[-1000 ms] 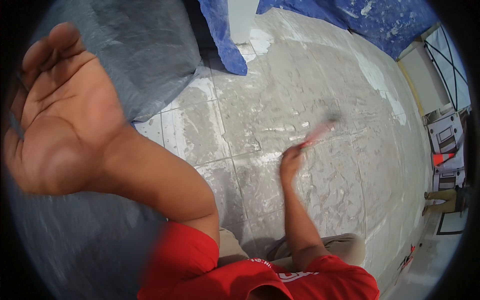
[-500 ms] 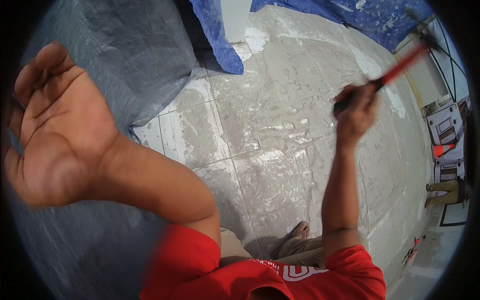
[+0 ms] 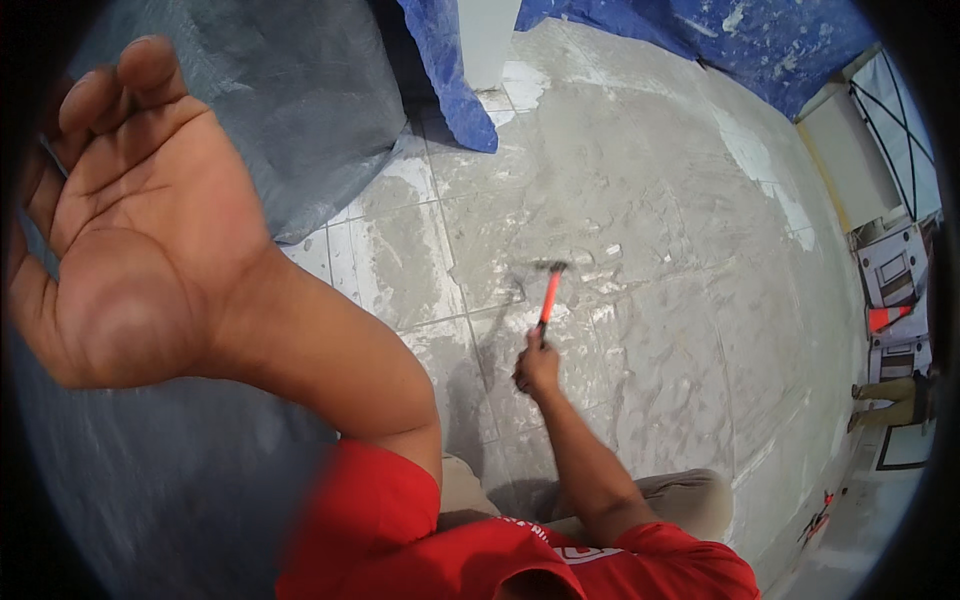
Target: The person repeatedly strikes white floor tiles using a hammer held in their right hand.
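Observation:
My right hand (image 3: 537, 368) is closed round the black grip of a hammer (image 3: 549, 295) with a red shaft. Its dark head is low over the tiled floor (image 3: 660, 370), at a rough patch of broken grey mortar; whether it touches is too blurred to tell. My left hand (image 3: 150, 230) is raised close to the camera on the left, palm showing, fingers loosely bent and apart, with nothing in it. Behind that hand is a large dark grey plastic sheet (image 3: 300, 110).
Blue tarps (image 3: 740, 50) hang at the far side, with a white post (image 3: 486, 45) beside one. At the right rim are pale panels (image 3: 850, 150), an orange cone (image 3: 885, 318) and another person's legs (image 3: 890, 402). A red tool (image 3: 818, 520) lies at lower right.
My right hand has swung the hammer from the upper right down and left to the rough floor patch. My left hand has risen slightly and stays open.

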Action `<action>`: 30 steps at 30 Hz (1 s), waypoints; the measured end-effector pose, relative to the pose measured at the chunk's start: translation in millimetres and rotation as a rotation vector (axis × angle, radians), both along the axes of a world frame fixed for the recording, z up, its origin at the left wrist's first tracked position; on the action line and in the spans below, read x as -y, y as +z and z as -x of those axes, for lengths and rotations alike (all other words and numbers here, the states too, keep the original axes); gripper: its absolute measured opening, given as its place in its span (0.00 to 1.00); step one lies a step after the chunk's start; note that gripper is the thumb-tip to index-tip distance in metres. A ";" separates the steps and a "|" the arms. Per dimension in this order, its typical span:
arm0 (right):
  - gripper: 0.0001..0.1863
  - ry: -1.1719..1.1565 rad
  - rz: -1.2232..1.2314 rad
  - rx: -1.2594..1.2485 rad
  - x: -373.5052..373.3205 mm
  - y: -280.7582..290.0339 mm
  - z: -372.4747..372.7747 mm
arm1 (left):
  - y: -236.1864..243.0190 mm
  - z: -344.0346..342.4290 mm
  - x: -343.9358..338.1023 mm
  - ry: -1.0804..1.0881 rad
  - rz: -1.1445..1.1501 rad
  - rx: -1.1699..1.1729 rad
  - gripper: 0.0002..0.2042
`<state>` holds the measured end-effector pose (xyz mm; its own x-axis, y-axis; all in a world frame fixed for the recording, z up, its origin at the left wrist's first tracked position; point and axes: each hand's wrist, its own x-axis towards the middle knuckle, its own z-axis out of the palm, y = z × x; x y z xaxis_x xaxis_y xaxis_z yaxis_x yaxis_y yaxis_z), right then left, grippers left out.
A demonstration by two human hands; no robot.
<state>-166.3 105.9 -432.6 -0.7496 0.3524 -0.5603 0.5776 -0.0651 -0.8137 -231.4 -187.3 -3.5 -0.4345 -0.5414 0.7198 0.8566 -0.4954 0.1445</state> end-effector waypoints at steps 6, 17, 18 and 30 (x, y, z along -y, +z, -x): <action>0.20 -0.122 -0.585 -0.904 -72.3 227.7 114.5 | -0.6 -4.5 -7.0 -0.037 -0.052 -0.043 0.16; 0.17 -0.246 -0.651 -1.016 -102.7 128.7 103.1 | -2.3 -4.8 15.0 0.032 -0.057 -0.044 0.17; 0.20 -0.110 -0.580 -0.679 -88.7 52.8 68.0 | -2.7 -4.8 11.4 0.012 -0.076 -0.047 0.17; 0.20 -0.010 -0.435 -0.757 -41.9 180.9 100.8 | 0.8 -5.6 19.1 0.031 0.085 -0.073 0.17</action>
<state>-267.1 147.8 -251.7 -0.8615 0.4281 0.2732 -0.1276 0.3383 -0.9323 -225.7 -206.5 -2.7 -0.3627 -0.4894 0.7931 0.8813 -0.4566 0.1214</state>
